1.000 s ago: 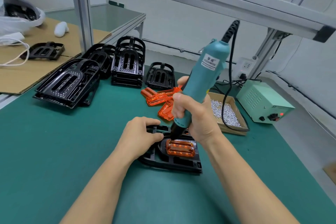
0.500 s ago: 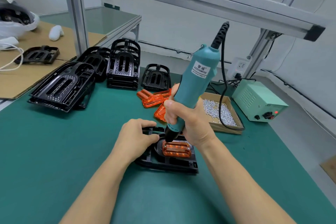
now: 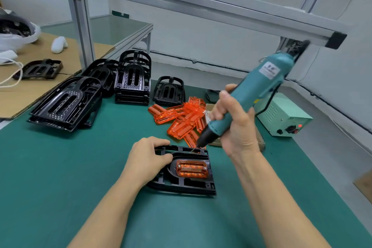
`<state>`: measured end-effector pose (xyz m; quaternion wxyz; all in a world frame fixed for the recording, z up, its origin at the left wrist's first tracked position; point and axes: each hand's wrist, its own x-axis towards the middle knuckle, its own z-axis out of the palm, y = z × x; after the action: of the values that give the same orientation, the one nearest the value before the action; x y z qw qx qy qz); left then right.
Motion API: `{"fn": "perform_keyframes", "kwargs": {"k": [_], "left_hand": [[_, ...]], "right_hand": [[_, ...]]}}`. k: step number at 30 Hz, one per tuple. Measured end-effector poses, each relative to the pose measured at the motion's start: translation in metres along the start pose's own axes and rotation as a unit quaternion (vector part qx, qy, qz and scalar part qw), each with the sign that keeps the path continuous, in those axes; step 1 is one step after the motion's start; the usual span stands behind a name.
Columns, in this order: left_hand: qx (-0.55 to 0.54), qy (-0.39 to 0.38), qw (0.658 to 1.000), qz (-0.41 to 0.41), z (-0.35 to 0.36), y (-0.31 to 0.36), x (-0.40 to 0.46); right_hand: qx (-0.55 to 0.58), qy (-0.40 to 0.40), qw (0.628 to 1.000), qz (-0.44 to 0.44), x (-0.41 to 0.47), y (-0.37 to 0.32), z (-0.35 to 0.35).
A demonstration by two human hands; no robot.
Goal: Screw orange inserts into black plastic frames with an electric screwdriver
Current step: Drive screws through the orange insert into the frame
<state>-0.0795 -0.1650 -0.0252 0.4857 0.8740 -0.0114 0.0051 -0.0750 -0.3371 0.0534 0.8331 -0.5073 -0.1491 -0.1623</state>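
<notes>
Now right hand [image 3: 236, 127] grip wraps screwdriver [image 3: 247, 98], left hand [image 3: 148, 157] grip pinching frame [image 3: 181, 185], insert [image 3: 192, 168] between

A white rectangular label [image 3: 269, 71] sits on the upper body of the teal plastic electric screwdriver [image 3: 247, 94]; its print is too blurred to read. On the front face of the pale green metal power supply box [image 3: 281, 116], at three o'clock on the table, the letters "LED" [image 3: 290, 118] can be made out.
</notes>
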Motion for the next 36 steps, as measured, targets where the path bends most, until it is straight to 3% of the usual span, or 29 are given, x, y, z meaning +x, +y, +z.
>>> {"fn": "perform_keyframes", "kwargs": {"k": [5, 10, 14, 20, 23, 27, 30, 33, 36], "left_hand": [[0.009, 0.001, 1.0, 0.003, 0.001, -0.003, 0.001], [0.018, 0.004, 1.0, 0.011, 0.002, -0.005, 0.003], [0.024, 0.004, 1.0, 0.01, 0.002, -0.005, 0.003], [0.021, 0.003, 1.0, 0.01, 0.002, -0.005, 0.003], [0.02, 0.002, 1.0, 0.003, 0.002, -0.005, 0.003], [0.017, -0.002, 1.0, 0.004, 0.001, -0.006, 0.004], [0.019, -0.004, 1.0, 0.004, 0.001, -0.005, 0.003], [0.02, -0.002, 1.0, 0.009, 0.0, -0.005, 0.003], [0.024, -0.001, 1.0, 0.011, 0.0, -0.005, 0.002]], "right_hand": [[-0.07, 0.147, 0.986, -0.044, 0.006, -0.037, -0.033], [-0.145, 0.284, 0.948, 0.009, -0.005, -0.071, -0.085], [-0.242, 0.308, 0.913, 0.115, -0.022, -0.085, -0.129], [-0.429, 0.266, 0.822, 0.263, -0.043, -0.085, -0.17], [-0.548, 0.226, 0.747, 0.302, -0.045, -0.077, -0.176], [-0.728, 0.158, 0.577, 0.335, -0.04, -0.068, -0.176], [-0.794, 0.13, 0.488, 0.338, -0.034, -0.06, -0.173], [-0.839, 0.095, 0.41, 0.345, -0.03, -0.054, -0.171], [-0.862, 0.076, 0.371, 0.337, -0.028, -0.046, -0.172]]}}
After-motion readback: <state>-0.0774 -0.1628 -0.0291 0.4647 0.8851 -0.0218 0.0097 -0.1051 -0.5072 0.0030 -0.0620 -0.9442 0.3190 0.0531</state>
